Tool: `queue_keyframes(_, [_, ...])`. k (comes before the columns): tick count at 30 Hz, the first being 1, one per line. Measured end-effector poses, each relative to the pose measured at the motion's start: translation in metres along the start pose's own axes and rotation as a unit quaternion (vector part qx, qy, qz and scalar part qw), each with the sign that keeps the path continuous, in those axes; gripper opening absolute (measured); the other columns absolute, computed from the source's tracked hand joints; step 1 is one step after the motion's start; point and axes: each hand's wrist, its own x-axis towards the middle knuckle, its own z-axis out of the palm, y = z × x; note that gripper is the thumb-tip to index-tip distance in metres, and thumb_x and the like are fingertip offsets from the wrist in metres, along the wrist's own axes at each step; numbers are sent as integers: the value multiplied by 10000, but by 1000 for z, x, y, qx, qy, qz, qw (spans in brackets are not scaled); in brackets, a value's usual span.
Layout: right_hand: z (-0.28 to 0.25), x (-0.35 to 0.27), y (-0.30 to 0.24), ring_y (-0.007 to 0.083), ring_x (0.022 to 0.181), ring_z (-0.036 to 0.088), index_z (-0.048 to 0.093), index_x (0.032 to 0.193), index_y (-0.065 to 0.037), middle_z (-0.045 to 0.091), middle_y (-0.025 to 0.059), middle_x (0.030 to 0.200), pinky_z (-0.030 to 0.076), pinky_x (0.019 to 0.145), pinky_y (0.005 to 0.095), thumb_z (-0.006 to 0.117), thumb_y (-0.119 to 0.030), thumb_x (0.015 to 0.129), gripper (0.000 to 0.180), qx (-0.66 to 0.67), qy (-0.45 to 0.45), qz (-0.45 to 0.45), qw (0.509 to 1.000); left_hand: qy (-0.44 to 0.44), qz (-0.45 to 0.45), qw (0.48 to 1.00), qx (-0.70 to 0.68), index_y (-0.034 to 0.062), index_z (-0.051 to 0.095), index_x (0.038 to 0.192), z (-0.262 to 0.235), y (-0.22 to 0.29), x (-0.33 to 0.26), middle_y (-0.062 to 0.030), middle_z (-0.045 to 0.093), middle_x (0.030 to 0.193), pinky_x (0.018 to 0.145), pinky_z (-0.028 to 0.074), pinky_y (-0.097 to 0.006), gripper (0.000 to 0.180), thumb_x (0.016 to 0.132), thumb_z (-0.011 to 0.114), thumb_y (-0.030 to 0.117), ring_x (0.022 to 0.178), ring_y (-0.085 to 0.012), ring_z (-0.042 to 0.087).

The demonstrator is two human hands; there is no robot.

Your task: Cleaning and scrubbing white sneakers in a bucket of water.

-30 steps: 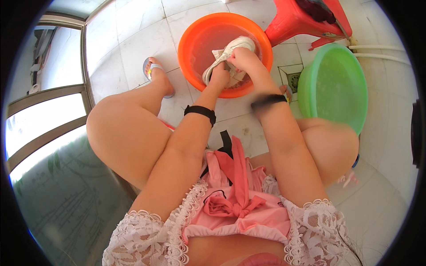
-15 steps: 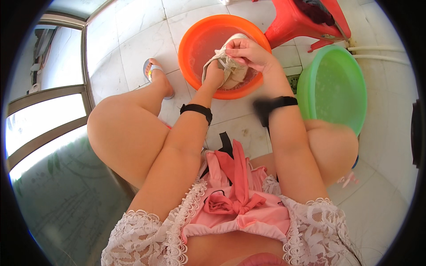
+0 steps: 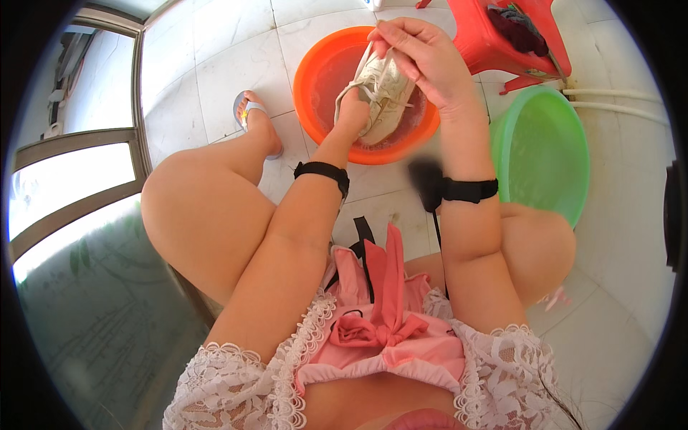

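A cream lace-up shoe (image 3: 390, 107) is held tilted over an orange basin (image 3: 304, 89) of cloudy water. My left hand (image 3: 351, 115) grips it at the opening, its fingers mostly hidden inside the shoe. Above the shoe, my right hand (image 3: 430, 64) is raised with thumb and fingers pinched together on the shoelace (image 3: 364, 63). The lace is drawn up from the shoe's front, and loops of it lie across the upper.
To the right stands a green basin (image 3: 502, 154) holding water. A red plastic stool (image 3: 476, 36) with dark cloth (image 3: 517, 29) on it is behind. White pipes (image 3: 616, 106) run along the right wall. A framed glass door (image 3: 79, 147) borders the left.
My right hand has moved up and away from the shoe, pulling the lace taut. The shoe has turned so more of its laced upper shows.
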Motion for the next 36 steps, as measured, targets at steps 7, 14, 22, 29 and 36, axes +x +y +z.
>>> queue_keyframes(7, [2, -10, -27, 3, 382, 283, 591, 965, 1, 461, -5, 521, 229, 375, 150, 452, -234, 912, 278, -105, -24, 94, 990, -16, -27, 999, -37, 23, 418, 1256, -6, -17, -7, -161, 503, 1170, 904, 376, -294, 550, 726, 359, -113, 1096, -264, 477])
queue_keyframes(14, [-27, -1, -42, 30, 394, 328, 577, 945, 2, 490, 1, 538, 284, 399, 167, 467, -242, 901, 271, -101, 139, -32, 985, -14, -99, 993, -56, 60, 384, 1285, -13, -14, -3, -135, 523, 1125, 786, 440, -294, 549, 762, 343, -101, 995, -221, 521])
queue_keyframes(22, [-82, -4, 138, 271, 728, 628, 568, 984, 19, 597, 141, 674, 486, 677, 377, 536, -231, 820, 300, -688, 187, 36, 700, -5, -115, 984, -137, 76, 384, 1291, -10, -16, -9, -114, 518, 1126, 758, 448, -282, 573, 749, 360, -110, 982, -203, 523])
queue_keyframes(29, [-18, 0, 144, 304, 807, 588, 631, 822, -48, 617, 141, 894, 473, 691, 385, 659, -255, 718, 233, -559, 70, 113, 818, -24, -68, 994, -83, 147, 362, 1281, -17, -37, -1, -35, 547, 961, 481, 406, -235, 519, 801, 382, -48, 695, -113, 536])
queue_keyframes(36, [-21, 4, 142, 121, 705, 504, 618, 812, -39, 559, 34, 750, 412, 643, 252, 647, -293, 771, 260, -293, -70, 154, 941, -34, -67, 994, -80, 28, 459, 1197, -15, -25, -15, -113, 535, 1111, 873, 396, -283, 474, 760, 331, -105, 1045, -194, 496])
